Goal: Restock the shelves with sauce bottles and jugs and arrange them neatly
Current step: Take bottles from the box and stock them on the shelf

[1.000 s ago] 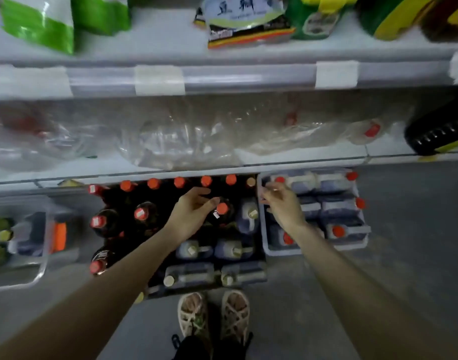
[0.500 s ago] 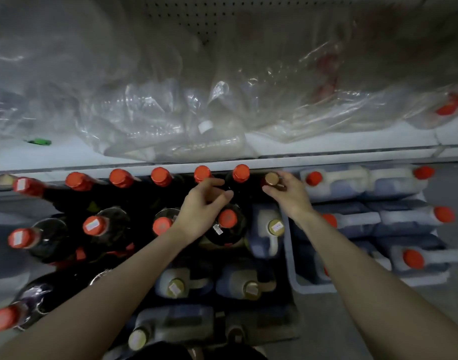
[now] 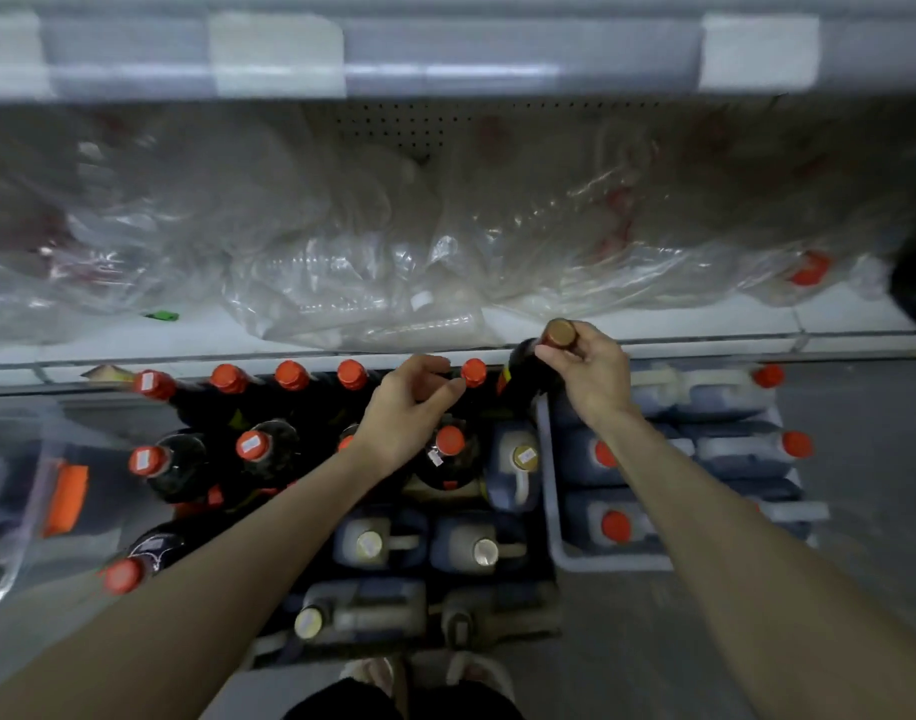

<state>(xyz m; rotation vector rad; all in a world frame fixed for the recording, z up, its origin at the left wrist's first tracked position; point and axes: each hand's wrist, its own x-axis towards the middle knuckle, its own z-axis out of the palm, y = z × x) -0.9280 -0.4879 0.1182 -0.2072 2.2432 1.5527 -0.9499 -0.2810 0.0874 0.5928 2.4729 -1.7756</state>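
Shelf edge (image 3: pixel 185 358), right hand (image 3: pixel 591 376) pinching gold-capped bottle (image 3: pixel 526 368), now lifted, left hand (image 3: pixel 403 407) fingers curled, hold unclear

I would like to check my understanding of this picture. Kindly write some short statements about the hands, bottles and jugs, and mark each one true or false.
1. The right hand grips a dark bottle with a brown cap. True.
2. The jugs in the grey crate have brown caps. False: their caps are red.
3. Clear plastic bags lie on the shelf. True.
4. The dark bottle lies flat on the floor. False: it is held cap upward at the shelf edge.
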